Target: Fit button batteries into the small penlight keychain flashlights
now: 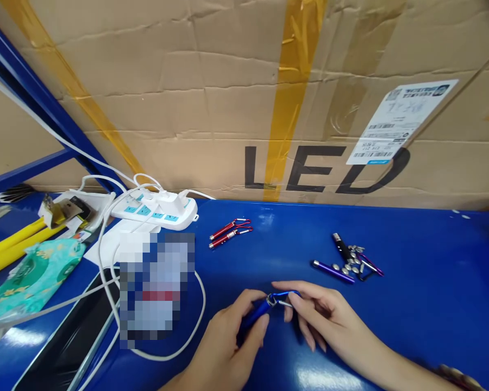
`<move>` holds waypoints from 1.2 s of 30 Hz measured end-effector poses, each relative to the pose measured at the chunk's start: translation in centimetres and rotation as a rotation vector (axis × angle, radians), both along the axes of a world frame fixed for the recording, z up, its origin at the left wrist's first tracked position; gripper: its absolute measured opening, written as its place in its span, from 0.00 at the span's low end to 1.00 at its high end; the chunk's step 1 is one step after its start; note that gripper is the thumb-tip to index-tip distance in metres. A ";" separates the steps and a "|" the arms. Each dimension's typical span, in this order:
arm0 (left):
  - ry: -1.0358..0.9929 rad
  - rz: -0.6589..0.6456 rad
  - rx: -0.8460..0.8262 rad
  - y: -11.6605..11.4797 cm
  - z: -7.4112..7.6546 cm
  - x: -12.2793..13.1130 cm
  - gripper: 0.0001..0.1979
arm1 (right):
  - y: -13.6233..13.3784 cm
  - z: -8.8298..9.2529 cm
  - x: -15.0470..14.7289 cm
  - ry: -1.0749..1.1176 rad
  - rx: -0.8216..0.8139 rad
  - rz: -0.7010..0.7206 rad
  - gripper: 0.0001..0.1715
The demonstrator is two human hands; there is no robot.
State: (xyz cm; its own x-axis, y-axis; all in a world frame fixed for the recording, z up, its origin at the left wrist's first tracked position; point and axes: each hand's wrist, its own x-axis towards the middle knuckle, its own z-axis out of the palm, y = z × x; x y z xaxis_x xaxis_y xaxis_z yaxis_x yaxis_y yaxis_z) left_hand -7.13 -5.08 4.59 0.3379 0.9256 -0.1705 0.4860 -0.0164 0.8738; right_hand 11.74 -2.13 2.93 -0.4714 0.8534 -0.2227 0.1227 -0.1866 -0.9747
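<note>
My left hand point(232, 339) is closed around a slim blue keychain flashlight point(257, 316), its lower part hidden in the fingers. At its top end a blue carabiner clip point(283, 295) is attached. My right hand point(334, 317) pinches the far end of this clip between thumb and fingers. Right of and beyond the hands lie a purple light tube point(333, 271), a black one point(342, 248) and several round button cells point(345, 269), with loose clips point(369, 266) among them. Two red keychain flashlights point(228, 234) with clips rest side by side farther back.
A large cardboard box point(212, 108) stands along the back of the blue table point(432, 304). On the left are a white power strip point(158, 209) with looping cables, a blurred-out item point(157, 293), a black phone-like slab point(71, 336), a green packet point(36, 277) and yellow tubes point(20, 244).
</note>
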 end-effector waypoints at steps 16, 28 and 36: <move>0.023 0.006 -0.063 -0.1 -0.4 -0.3 0.11 | 0.6 0.2 0.0 -0.122 0.206 0.063 0.10; -0.027 0.063 -0.029 -0.4 -1.3 0.2 0.14 | 0.2 -0.5 0.0 0.002 0.072 -0.017 0.13; 0.059 0.067 -0.017 -0.2 -1.4 0.3 0.12 | 0.2 -0.7 0.1 0.002 0.017 -0.023 0.13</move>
